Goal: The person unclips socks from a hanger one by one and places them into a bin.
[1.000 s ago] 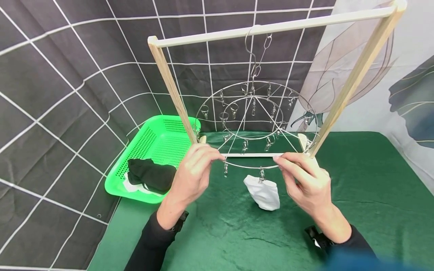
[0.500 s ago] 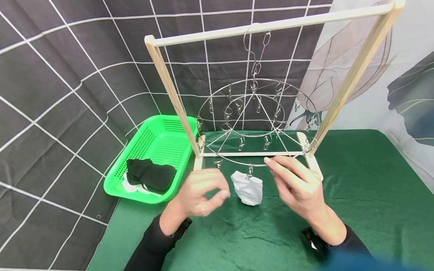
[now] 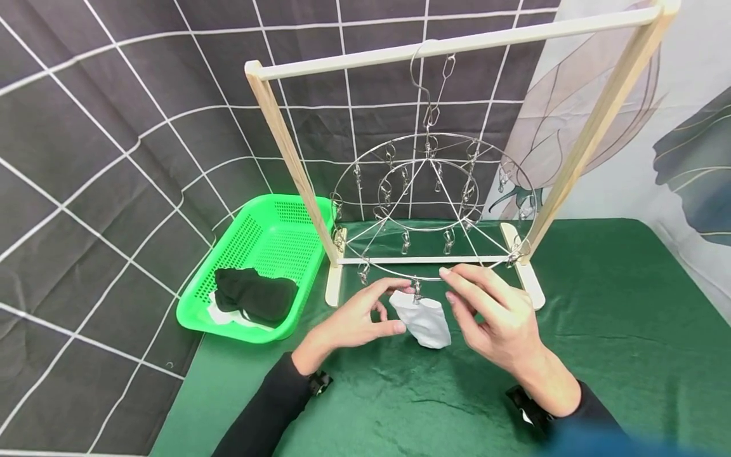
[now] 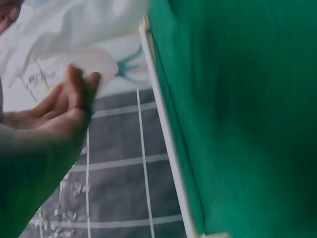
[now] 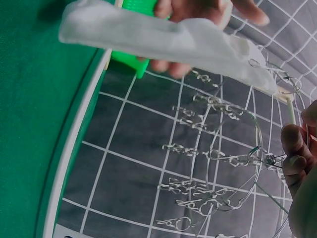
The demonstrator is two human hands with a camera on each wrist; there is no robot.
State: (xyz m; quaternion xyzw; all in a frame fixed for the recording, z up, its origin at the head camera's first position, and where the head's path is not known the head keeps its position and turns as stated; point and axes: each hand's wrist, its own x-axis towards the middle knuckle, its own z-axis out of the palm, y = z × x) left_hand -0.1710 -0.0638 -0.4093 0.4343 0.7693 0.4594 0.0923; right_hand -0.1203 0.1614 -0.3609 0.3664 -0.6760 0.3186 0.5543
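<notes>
A white sock (image 3: 422,320) hangs by a metal clip (image 3: 417,291) from the front of a round wire clip hanger (image 3: 381,222). My left hand (image 3: 355,322) is just left of the sock, thumb and fingers spread apart near its upper edge. On the other side, my right hand (image 3: 499,317) has its index fingertip at the hanger's outer ring, its thumb lower and apart from it. In the right wrist view the sock (image 5: 148,34) stretches across the top, partly covering the left hand (image 5: 193,10). The left wrist view is blurred.
A wooden stand (image 3: 457,46) carries the hanger, with several other clips dangling from the rings. To the left, a green plastic basket (image 3: 311,266) holds black fabric (image 3: 257,295) and something white. Green cloth (image 3: 617,355) covers the table; a dark gridded backdrop (image 3: 114,190) rises behind.
The hanger has turned, carrying the sock leftward. My left hand has let go of the ring and moved down beside the sock, its fingers opening. My right hand has shifted slightly left.
</notes>
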